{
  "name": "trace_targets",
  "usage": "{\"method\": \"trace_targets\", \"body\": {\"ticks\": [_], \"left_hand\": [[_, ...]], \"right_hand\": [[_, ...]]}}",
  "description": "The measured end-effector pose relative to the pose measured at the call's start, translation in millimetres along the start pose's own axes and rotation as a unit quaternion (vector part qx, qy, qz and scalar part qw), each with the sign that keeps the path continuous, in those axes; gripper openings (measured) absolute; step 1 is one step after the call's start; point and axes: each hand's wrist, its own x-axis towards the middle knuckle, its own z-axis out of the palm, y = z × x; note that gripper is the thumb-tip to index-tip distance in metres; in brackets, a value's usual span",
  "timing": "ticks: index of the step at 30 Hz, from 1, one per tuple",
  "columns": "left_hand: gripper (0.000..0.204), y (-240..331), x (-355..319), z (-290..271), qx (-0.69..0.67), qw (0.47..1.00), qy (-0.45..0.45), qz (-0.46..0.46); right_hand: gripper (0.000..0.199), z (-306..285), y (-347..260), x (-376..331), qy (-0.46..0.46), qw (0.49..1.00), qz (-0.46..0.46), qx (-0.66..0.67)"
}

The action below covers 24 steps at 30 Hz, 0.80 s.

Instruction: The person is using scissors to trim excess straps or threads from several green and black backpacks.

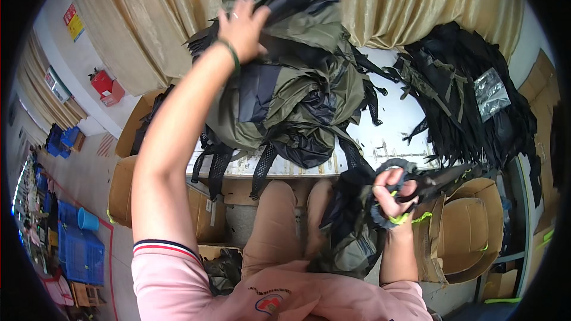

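Note:
A tall heap of olive and black fabric pieces (309, 77) with mesh straps lies on the white table. My left hand (242, 31), a ring and a dark green wristband on it, reaches over the upper left of this heap with its fingers spread. Whether it presses on the cloth I cannot tell, as the top of the heap is blurred. Down at the table's front edge, my right hand (394, 195) is closed round a bunched dark fabric piece (351, 226) with bright yellow-green trim. That piece hangs down beside my leg.
Black straps and webbing (470, 113) with a clear plastic bag (492, 94) pile up at the table's right. The white table (380, 137) stands against gold curtains (428, 0). Cardboard boxes (470, 229) flank my legs. Farther left are blue crates (80, 244) and a red box (107, 86) on the wall.

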Motion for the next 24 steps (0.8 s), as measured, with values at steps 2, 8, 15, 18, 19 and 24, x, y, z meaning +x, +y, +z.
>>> {"method": "trace_targets", "body": {"ticks": [2, 8, 15, 18, 19, 24], "left_hand": [[0.052, 49, -37, -21, -0.361, 0.918, -0.137, 0.085], [0.075, 187, -272, -87, -0.732, 0.447, -0.509, -0.076], [0.043, 188, -349, -111, -0.779, 0.144, -0.159, -0.589], [0.033, 127, -422, -98, -0.732, 0.029, -0.146, -0.665], [0.034, 115, -429, -102, -0.733, 0.022, -0.151, -0.663], [0.034, 77, -466, -94, -0.685, 0.012, -0.213, -0.697]], "right_hand": [[0.024, 13, -1, 3, 0.015, 0.999, 0.033, -0.009], [0.016, 68, 35, 18, -0.118, 0.991, 0.029, -0.064], [0.03, 75, 98, -14, -0.225, 0.957, 0.036, -0.182], [0.03, 13, 113, -37, -0.157, 0.947, 0.135, -0.245], [0.029, -10, 126, -47, -0.152, 0.911, 0.146, -0.356], [0.034, -80, 174, -139, -0.139, 0.882, 0.199, -0.404]]}}
